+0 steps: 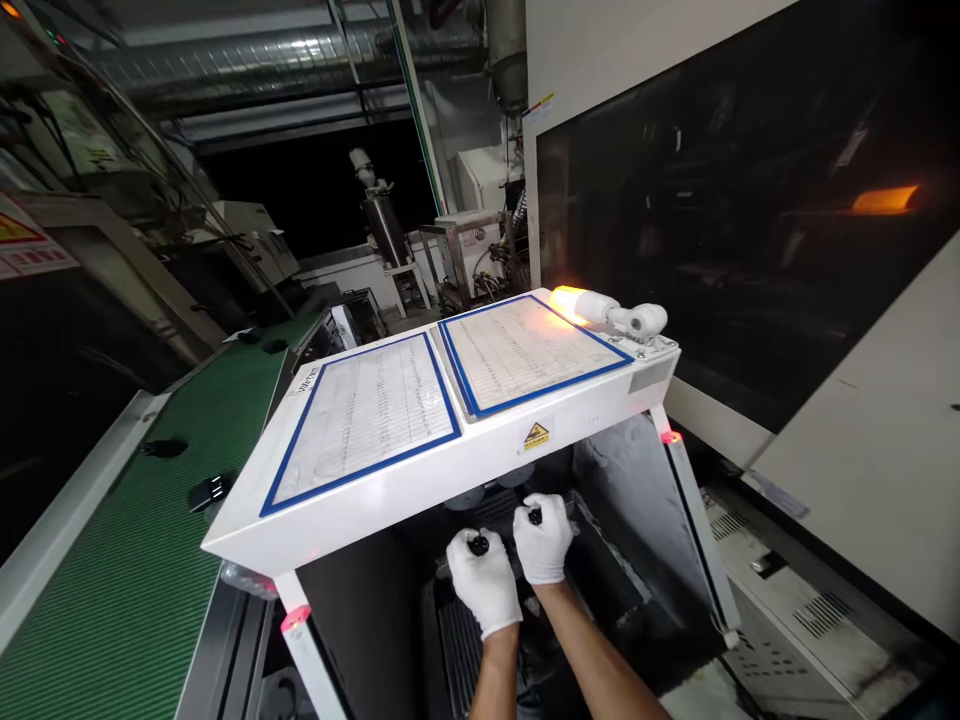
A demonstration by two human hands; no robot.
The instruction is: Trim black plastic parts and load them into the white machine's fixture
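Observation:
Both my hands wear white gloves and reach under the front edge of a white machine cover (360, 515). My left hand (486, 588) is closed around a small round black part (478, 545), whose end shows between thumb and fingers. A little higher and to the right, my right hand (543, 545) is closed on a similar black part (535, 516). The hands are side by side and apart. Below them lies a dark recess with a ribbed black surface (461, 640). Most of each part is hidden inside the gloves.
On the left runs a green conveyor belt (90, 590) carrying a black piece (210, 492) and other dark pieces. Two blue-framed sheets (367, 420) lie on the cover. White posts with red lights (295, 618) flank the opening. An orange lamp (574, 303) glows on top; a large machine (720, 200) stands right.

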